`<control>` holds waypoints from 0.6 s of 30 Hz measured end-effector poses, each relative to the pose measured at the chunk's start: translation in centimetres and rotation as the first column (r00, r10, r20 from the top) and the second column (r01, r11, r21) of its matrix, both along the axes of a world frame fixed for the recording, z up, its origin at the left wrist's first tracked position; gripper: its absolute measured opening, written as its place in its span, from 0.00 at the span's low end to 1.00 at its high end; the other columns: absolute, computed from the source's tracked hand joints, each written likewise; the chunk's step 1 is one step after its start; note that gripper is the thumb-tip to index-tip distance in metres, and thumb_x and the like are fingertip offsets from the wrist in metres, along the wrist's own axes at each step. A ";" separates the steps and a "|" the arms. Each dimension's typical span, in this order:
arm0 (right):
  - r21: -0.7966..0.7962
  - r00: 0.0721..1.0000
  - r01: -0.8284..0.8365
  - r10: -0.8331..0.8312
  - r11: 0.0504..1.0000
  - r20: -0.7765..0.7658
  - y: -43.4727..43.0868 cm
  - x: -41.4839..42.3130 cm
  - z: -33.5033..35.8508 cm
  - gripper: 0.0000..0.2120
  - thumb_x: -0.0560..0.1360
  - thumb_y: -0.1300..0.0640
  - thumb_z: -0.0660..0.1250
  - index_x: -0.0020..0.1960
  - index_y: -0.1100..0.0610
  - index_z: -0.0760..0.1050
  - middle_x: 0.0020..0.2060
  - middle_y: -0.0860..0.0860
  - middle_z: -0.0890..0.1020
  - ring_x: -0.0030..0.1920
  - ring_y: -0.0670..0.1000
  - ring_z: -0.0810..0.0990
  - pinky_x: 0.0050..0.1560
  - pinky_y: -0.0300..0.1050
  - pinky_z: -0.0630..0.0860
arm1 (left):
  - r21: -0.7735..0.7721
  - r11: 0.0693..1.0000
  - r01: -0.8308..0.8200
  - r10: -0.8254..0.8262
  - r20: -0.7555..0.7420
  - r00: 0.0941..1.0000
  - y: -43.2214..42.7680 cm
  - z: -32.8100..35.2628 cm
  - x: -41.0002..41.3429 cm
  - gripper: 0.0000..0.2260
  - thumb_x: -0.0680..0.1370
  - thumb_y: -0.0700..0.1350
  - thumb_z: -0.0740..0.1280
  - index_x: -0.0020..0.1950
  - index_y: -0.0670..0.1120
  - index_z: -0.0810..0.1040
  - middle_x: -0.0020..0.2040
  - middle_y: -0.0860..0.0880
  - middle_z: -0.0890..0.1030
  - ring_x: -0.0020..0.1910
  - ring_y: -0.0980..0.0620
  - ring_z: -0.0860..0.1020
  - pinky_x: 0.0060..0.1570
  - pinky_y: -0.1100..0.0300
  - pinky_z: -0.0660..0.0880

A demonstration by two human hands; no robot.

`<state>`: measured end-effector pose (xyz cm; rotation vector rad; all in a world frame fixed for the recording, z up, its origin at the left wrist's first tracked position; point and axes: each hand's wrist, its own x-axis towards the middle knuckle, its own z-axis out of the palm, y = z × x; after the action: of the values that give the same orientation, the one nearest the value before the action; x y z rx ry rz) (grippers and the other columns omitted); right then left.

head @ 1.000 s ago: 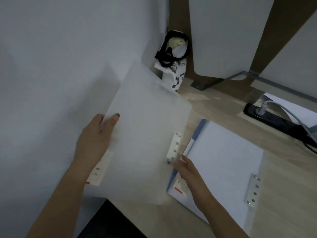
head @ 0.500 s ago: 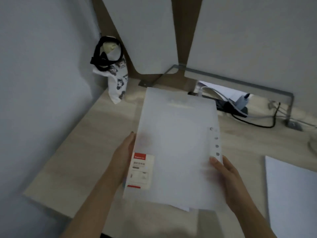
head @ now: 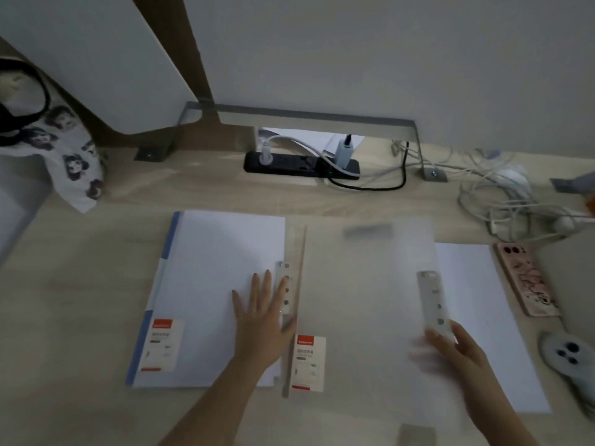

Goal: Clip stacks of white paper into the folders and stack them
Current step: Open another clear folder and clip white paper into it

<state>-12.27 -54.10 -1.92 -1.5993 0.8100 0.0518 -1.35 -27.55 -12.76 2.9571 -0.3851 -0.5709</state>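
Head view looks down on a pale wooden desk [head: 80,300] in dim light, with two folders lying side by side. At the left sits a blue-spined folder [head: 167,252] with a stack of white paper [head: 209,268] lying in it and a red-and-white label [head: 162,344] near its lower left corner. The left hand [head: 262,313] rests flat on that paper, fingers spread, its fingertips reaching the white clip strip [head: 285,288] along the folder's right edge. Just beside it to the right lies a translucent folder [head: 363,300], frosted and partly blurred, bearing its own red-and-white label [head: 307,362] at the lower left. The right hand [head: 450,352] is at this folder's right side, by the lower end of a second clip strip [head: 433,300]; it is motion-blurred, so whether it pinches the folder or only touches it I cannot tell. More white paper [head: 476,317] shows under and past the translucent folder's right edge. Further right a pink-cased phone [head: 524,278] lies face down, and below it a pale grey phone case [head: 570,355]. At the back of the desk a black power strip [head: 289,164] holds white plugs, with a tangle of white cables [head: 502,201] to its right. A patterned cloth bag [head: 64,149] with black straps stands at the far left.
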 end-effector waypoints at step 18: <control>0.054 0.959 -0.182 0.189 0.982 -0.212 3.2 3.4 -6.0 0.23 0.74 0.48 0.64 0.67 0.51 0.65 0.59 0.53 0.77 0.57 0.54 0.78 0.62 0.57 0.73 | -0.101 0.981 -0.163 0.171 0.073 0.983 11.5 -0.9 0.3 0.39 0.72 0.71 0.38 0.76 0.49 0.45 0.77 0.47 0.48 0.76 0.47 0.45 0.72 0.40 0.43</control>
<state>-8.88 -50.92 -7.95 -1.6517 0.8183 0.3784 -1.06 -16.04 -13.62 2.8908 -0.1625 -0.4016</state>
